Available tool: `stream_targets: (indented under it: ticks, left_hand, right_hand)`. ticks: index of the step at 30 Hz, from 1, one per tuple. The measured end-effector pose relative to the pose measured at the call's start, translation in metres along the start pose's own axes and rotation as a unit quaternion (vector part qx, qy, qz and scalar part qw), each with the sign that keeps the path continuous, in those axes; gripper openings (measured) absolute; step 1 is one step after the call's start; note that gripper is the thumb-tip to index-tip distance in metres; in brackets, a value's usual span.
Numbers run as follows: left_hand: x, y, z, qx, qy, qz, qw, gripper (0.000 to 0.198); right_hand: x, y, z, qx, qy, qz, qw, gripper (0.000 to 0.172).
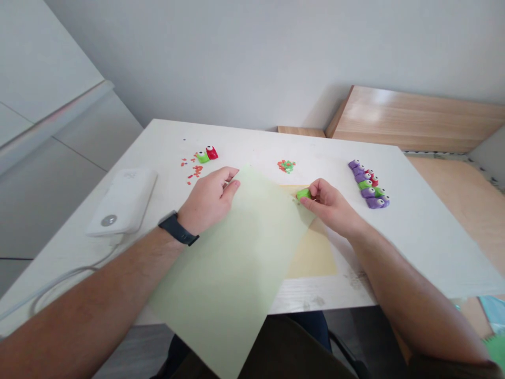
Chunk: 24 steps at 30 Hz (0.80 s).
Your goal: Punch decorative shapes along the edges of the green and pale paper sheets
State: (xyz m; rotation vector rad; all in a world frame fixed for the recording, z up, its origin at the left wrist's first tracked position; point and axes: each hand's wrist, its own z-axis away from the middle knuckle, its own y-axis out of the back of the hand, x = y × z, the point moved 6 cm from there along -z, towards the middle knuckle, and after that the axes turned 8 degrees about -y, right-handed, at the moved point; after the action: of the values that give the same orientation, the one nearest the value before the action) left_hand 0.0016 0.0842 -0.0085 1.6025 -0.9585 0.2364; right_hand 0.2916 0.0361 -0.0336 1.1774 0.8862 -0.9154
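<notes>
A pale green sheet of paper [232, 252] slants down over the table's front edge, its upper corner beside my left hand [211, 197]. Thumb and fingertips of that hand are closed on the sheet's edge. My right hand [325, 202] pinches a small bright green lump [303, 194] between thumb and fingers, near the sheet's right corner. Partly under the green sheet lies a yellow sheet [315, 252]. Beyond my hands, a pile of small red and green bits [286, 166] sits on the white table.
Green and red eyed figures [207, 153] stand at the back left near scattered red bits [196, 171]. Several purple, green and red eyed figures [369, 184] form a cluster at right. A white device [122, 201] with a cable lies left on the white table [426, 237].
</notes>
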Motion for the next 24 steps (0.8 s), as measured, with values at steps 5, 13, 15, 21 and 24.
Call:
stream_targets:
  ticks: [5,13,15,21,24]
  left_hand:
    - [0.003,-0.002,0.002,-0.025,0.002,0.006,1.0,0.028]
    - [0.003,-0.005,0.001,-0.049,0.008,-0.013,0.999,0.031]
    - [0.002,-0.006,0.001,-0.053,0.002,-0.019,0.998,0.029]
    - [0.003,-0.012,0.003,-0.064,-0.023,-0.019,0.998,0.026]
    - [0.004,-0.014,0.003,-0.071,-0.026,-0.016,0.997,0.025]
  right_hand:
    - [0.005,0.001,-0.004,0.026,-0.001,-0.051,0.998,0.038]
    - [0.002,0.005,-0.007,0.068,-0.017,-0.088,0.994,0.039]
    - [-0.002,0.006,-0.009,0.08,-0.01,-0.103,0.991,0.042]
    - [-0.004,0.009,-0.031,0.118,-0.014,-0.149,0.982,0.047]
    - [-0.001,0.01,-0.041,0.118,-0.016,-0.163,0.979,0.046]
